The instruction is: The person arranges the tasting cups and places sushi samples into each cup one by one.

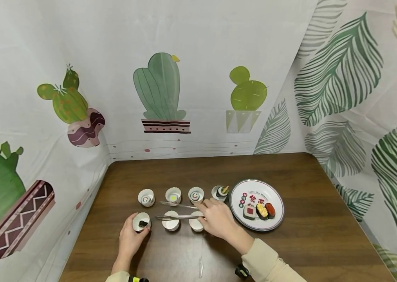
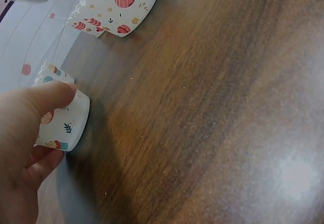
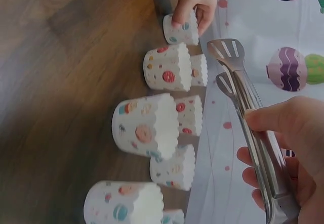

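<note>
My left hand [image 1: 130,236] holds a small white paper baking cup [image 2: 65,125] with thumb and fingers round its sides. A dark seaweed-wrapped sushi piece [image 1: 143,223] lies inside that cup. Metal tongs [image 3: 255,138] with slotted ends are in my right hand [image 1: 218,219], gripped between thumb and fingers. Their two arms stand apart with nothing between the tips, reaching left above the cups in the head view. Beneath them are more paper cups, among them a front middle cup [image 1: 170,224] and another front cup [image 1: 195,225], partly covered by the tongs and hand.
In the back row, a cup [image 1: 146,192] holds a sushi roll; its neighbours also hold rolls, and the rightmost cup [image 1: 215,192] has a taller piece sticking out. A round white plate [image 1: 272,199] with three sushi pieces stands to the right. A printed cloth [image 1: 205,145] hangs behind the table.
</note>
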Tool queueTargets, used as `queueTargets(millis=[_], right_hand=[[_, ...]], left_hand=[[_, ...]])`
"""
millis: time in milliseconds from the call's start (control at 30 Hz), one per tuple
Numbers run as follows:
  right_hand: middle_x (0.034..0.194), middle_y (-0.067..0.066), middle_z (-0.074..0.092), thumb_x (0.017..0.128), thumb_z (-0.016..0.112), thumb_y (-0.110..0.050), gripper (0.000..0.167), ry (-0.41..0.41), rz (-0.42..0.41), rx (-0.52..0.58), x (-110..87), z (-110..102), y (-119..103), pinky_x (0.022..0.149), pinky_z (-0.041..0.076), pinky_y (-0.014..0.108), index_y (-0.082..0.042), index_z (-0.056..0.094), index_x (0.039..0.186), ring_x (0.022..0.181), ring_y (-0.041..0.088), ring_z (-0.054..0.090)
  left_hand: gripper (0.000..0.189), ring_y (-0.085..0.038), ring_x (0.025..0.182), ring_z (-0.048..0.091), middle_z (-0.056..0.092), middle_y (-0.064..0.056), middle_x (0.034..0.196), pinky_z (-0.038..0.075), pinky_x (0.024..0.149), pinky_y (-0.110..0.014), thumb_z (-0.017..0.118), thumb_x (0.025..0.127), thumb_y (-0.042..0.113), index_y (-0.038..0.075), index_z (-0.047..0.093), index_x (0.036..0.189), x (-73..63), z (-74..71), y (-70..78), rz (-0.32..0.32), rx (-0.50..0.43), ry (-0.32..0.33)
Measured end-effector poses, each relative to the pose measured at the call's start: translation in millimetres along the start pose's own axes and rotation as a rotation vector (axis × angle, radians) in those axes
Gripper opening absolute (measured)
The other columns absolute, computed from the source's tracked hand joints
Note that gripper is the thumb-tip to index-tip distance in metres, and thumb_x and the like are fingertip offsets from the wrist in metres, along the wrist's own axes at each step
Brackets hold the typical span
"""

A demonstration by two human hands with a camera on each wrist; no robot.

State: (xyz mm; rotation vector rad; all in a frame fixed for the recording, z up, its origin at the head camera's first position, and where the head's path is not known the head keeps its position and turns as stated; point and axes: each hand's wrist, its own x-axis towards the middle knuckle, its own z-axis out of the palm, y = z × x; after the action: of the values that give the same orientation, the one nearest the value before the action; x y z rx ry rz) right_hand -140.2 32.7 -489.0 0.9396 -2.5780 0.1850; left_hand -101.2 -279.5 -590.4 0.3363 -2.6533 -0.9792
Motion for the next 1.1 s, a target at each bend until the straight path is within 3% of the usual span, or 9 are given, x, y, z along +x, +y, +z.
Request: queueTargets(millis=[100,400,667,967,1100], right_hand=[[0.084,-0.002,0.061,0.072,0.071,-0.032,0.04,0.031,0.014,0.021,-5.0,-2,8,0.07,0.047,0.031,-0.018,0.065,0.11,0.078,0.017,0.057],[0.092,0.002,0.065,0.07,0.073,-0.031,0.042,0.064,0.069,0.066,-22.0,-8,28,0.07,0.049,0.034,-0.015,0.067,0.108,0.082,0.021,0.06],[0.081,-0.001,0.063,0.069,0.074,-0.029,0.041,0.088,0.128,0.057,-41.6,-14,45,0.056,0.046,0.031,-0.014,0.068,0.107,0.069,0.017,0.057],[0.088,0.003,0.065,0.068,0.075,-0.026,0.042,0.079,0.157,0.027,-61.5,-23,66,0.071,0.051,0.038,-0.015,0.067,0.108,0.083,0.023,0.063],[0.088,0.004,0.065,0.065,0.076,-0.025,0.044,0.102,0.163,0.027,-69.8,-28,74,0.068,0.05,0.039,-0.014,0.067,0.107,0.082,0.025,0.063]], left_hand=[[0.068,-0.04,0.102,0.055,0.056,-0.022,0.116,0.042,0.081,-0.052,0.081,0.063,0.013,0.001,0.05,0.122,0.1,-0.9,1.2,-0.005,0.004,-0.004],[0.068,-0.04,0.101,0.055,0.057,-0.022,0.115,0.042,0.08,-0.052,0.081,0.063,0.013,0.001,0.05,0.122,0.1,-1.1,-0.4,0.002,0.006,0.006],[0.068,-0.04,0.101,0.055,0.057,-0.022,0.115,0.042,0.08,-0.052,0.081,0.063,0.014,0.001,0.05,0.122,-0.6,-0.2,-1.7,-0.008,0.007,-0.008],[0.068,-0.039,0.102,0.055,0.056,-0.021,0.116,0.042,0.082,-0.052,0.081,0.064,0.014,0.001,0.049,0.122,1.2,0.5,-2.5,-0.007,-0.001,-0.014],[0.068,-0.039,0.102,0.055,0.056,-0.022,0.116,0.042,0.082,-0.052,0.081,0.063,0.014,0.001,0.05,0.122,0.7,0.9,-2.4,0.001,-0.003,-0.009]])
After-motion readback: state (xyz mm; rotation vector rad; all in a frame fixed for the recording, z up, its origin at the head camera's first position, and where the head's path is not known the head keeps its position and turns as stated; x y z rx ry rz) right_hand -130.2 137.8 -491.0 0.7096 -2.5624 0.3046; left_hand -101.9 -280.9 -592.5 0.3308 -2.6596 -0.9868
